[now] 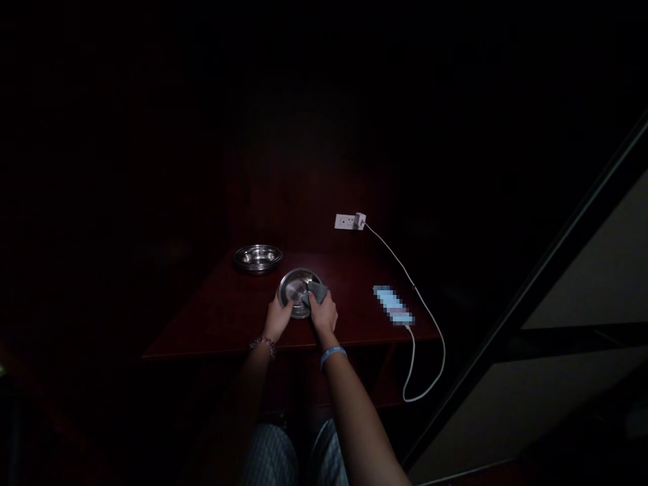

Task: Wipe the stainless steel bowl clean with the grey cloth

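Observation:
A shiny metal bowl [293, 291] is tilted toward me above the dark red table. My left hand [278, 318] grips its lower left rim, the thumb laid over the edge. In my right hand [324, 314] is a bunched grey cloth [318, 291], pressed against the right side of the bowl's inside. Part of the rim is hidden behind that cloth. Farther back on the left sits a stack of metal bowls [258, 256], apart from both hands.
On the right of the table [223, 331] lies a phone [393, 306], its screen blurred. A white cable [444, 351] loops from it past the table's edge to a charger [360, 219] in a wall socket [345, 221]. The surroundings are very dark.

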Available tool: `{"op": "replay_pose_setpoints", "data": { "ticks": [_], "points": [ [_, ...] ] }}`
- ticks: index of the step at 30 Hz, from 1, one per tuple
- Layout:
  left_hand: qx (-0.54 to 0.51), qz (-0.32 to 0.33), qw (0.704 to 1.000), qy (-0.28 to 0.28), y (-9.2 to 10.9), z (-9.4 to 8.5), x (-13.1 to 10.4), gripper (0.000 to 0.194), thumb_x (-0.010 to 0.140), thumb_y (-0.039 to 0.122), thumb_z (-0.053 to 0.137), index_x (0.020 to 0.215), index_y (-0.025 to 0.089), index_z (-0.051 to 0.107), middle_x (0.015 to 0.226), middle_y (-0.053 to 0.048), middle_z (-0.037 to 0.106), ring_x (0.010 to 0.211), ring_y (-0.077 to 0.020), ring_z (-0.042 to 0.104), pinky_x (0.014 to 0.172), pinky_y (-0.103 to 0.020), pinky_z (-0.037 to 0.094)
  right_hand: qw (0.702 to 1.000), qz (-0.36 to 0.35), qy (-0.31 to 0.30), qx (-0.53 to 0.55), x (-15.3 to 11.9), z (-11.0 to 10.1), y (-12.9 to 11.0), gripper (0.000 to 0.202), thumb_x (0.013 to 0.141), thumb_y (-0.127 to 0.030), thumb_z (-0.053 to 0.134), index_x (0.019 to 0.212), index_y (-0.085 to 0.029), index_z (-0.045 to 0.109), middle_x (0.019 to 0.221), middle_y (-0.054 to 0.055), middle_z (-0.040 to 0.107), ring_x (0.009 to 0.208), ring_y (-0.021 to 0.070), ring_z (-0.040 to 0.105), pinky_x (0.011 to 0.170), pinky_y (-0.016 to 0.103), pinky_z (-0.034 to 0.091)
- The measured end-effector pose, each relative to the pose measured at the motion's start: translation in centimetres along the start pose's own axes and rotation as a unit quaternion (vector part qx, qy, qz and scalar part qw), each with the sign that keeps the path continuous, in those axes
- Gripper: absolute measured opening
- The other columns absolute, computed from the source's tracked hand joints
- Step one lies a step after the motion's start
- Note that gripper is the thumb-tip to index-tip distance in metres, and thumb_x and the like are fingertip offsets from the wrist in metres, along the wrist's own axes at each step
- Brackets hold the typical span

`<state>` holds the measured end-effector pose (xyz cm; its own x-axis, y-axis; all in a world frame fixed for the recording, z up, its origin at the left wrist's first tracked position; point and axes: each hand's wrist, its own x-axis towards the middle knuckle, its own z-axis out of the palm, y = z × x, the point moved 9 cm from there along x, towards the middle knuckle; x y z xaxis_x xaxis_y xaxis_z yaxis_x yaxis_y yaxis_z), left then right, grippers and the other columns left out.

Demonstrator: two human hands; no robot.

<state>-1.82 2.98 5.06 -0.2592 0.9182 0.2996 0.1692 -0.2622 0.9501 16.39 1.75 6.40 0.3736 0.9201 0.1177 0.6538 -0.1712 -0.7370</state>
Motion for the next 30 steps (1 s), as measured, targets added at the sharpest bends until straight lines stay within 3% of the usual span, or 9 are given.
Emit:
{"op": "replay_pose_setpoints", "data": {
  "ticks": [21,30],
  "points": [
    [-0.008,-0.001,1.000,0.002,-0.27,0.06,0.04,0.043,0.077,0.020,0.062,0.120,0.014,0.061,0.113,-0.011,0.073,0.108,-0.0221,0.068,0.101,-0.034,0.047,1.000,-0.003,0.004,-0.006,0.13,0.07,0.13,0.045,0.093,-0.052,0.047,0.122,-0.018,0.055,0.111,0.015,0.071,0.101,0.0288,0.069,0.086,0.037,0.051],
    [-0.006,0.004,1.000,0.004,0.06,-0.11,-0.01,0.048,0.076,0.014,0.058,0.124,0.015,0.058,0.115,-0.011,0.072,0.109,-0.0209,0.067,0.103,-0.034,0.045,1.000,-0.007,-0.002,0.000,-0.04,-0.01,-0.14,0.045,0.093,-0.052,0.047,0.122,-0.019,0.055,0.110,0.014,0.071,0.100,0.0274,0.069,0.087,0.037,0.051]
  ]
}}
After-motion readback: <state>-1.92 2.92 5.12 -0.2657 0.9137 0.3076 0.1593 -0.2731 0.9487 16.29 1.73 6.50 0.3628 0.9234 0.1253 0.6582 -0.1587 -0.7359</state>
